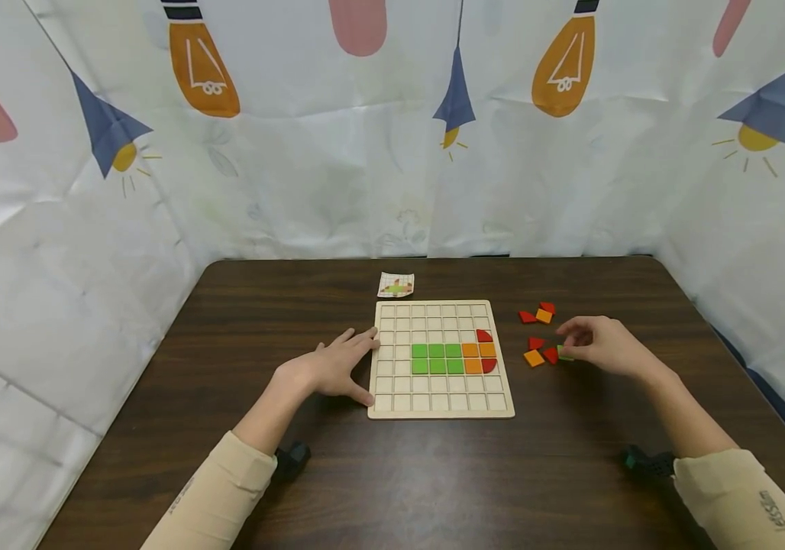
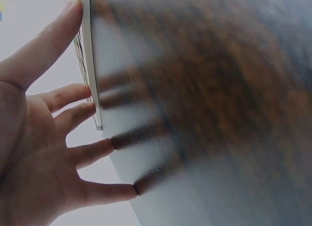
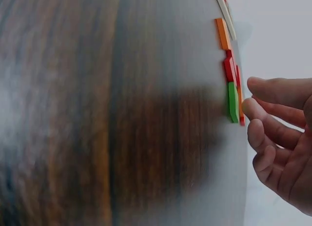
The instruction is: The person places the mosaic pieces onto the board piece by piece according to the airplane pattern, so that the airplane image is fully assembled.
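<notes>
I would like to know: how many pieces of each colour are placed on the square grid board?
green square tiles: 6
orange square tiles: 3
red round-edged tiles: 2
Total: 11

The pale gridded board (image 1: pixel 437 386) lies flat — a green tile (image 3: pixel 231 103) rests right of it.
</notes>
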### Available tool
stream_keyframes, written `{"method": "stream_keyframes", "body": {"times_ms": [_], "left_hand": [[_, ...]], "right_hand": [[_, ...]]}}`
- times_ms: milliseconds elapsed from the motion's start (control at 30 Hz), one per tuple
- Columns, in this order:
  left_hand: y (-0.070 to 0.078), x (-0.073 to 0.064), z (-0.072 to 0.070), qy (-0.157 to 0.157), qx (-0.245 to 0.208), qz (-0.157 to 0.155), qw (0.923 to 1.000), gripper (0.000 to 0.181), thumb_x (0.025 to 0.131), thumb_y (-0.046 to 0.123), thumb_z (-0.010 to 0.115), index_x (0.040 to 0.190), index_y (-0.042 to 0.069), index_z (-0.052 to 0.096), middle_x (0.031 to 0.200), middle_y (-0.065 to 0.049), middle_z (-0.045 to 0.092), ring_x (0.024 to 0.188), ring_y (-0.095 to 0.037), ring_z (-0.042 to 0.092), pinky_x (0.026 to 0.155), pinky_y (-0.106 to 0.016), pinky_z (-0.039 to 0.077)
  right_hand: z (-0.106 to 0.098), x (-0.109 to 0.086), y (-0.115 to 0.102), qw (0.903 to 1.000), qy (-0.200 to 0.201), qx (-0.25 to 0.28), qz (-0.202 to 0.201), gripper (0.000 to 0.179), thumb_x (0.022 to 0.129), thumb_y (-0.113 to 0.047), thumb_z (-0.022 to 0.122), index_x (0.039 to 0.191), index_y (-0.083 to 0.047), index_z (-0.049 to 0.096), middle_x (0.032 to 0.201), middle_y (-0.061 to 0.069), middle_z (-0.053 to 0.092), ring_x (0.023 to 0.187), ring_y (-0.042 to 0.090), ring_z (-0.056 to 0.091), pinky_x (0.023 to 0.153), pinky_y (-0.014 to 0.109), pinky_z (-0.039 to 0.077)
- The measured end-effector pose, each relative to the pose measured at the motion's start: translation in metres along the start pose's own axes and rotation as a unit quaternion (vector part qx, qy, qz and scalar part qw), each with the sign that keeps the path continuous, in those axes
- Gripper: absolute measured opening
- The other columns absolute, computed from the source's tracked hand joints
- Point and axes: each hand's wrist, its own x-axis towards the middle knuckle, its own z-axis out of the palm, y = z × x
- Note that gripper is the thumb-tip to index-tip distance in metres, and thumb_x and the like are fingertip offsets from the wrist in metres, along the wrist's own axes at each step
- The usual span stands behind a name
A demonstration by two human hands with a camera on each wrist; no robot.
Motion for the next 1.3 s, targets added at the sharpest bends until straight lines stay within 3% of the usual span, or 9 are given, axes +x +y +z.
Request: {"method": "stream_keyframes", "body": {"times_ms": [567,900,1300], "left_hand": [[0.002,-0.001,-0.001,0.000,0.004,0.001,1.0000,0.094,0.084,0.043,0.086,0.159,0.012,0.038,0.171,-0.008,0.012,0.155,-0.039,0.007,0.111,-0.078,0.014],[0.001,0.000,0.000,0.002,0.004,-0.002,1.0000,0.094,0.084,0.044,0.086,0.159,0.014,0.038,0.171,-0.007,0.011,0.156,-0.038,0.007,0.111,-0.078,0.014],[0.000,0.001,0.001,0.001,0.007,-0.006,1.0000,0.095,0.083,0.046,0.086,0.159,0.015,0.038,0.172,-0.005,0.011,0.156,-0.037,0.006,0.111,-0.078,0.013]], "right_hand": [[-0.003,-0.003,0.012,0.9995,-0.015,-0.018,0.021,0.038,0.087,-0.019,0.084,0.115,0.002,0.068,0.090,0.002,0.059,0.076,0.018,0.052,0.064,0.032,0.043],[-0.001,-0.002,0.009,0.9992,-0.015,-0.031,0.022,0.026,0.089,-0.016,0.081,0.106,0.001,0.070,0.085,-0.001,0.063,0.074,0.017,0.056,0.063,0.032,0.046],[-0.003,-0.003,0.003,0.9987,-0.026,-0.037,0.021,0.028,0.093,-0.017,0.076,0.110,0.003,0.067,0.085,0.001,0.068,0.071,0.015,0.061,0.062,0.035,0.050]]}}
